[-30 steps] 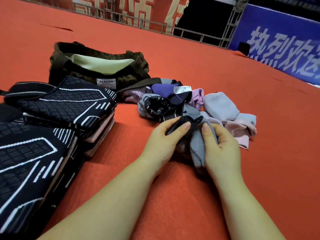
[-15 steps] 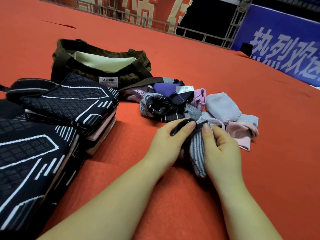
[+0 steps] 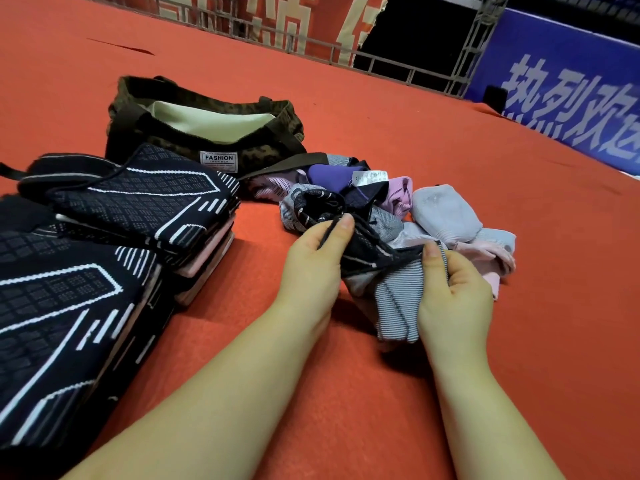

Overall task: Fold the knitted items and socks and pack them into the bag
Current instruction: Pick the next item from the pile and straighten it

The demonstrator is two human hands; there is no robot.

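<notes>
**Both hands on one sock beside the open bag**

The camouflage bag [image 3: 194,133] serves as the landmark: it sits open on the red carpet [image 3: 381,393], its pale lining showing and a white label reading FASHION on its front wall.

Just to the right of the bag, touching its strap, lies a loose heap of socks [image 3: 398,202] in purple, lilac, grey and pink. On the near edge of that heap, further from the bag, a dark patterned sock with a grey striped leg [image 3: 388,271] is held up between two hands. The left hand [image 3: 311,268] has its fingers curled round the dark end, thumb pressed on top. The right hand [image 3: 453,289] pinches the striped part, thumb against the cloth, while the striped leg hangs down to the carpet between the wrists.

In front of the bag, on its near left side, stands a stack of folded black knitted items with white line patterns [image 3: 138,209], touching the bag's front. A second such stack [image 3: 59,306] lies nearer the person, against the first.
</notes>
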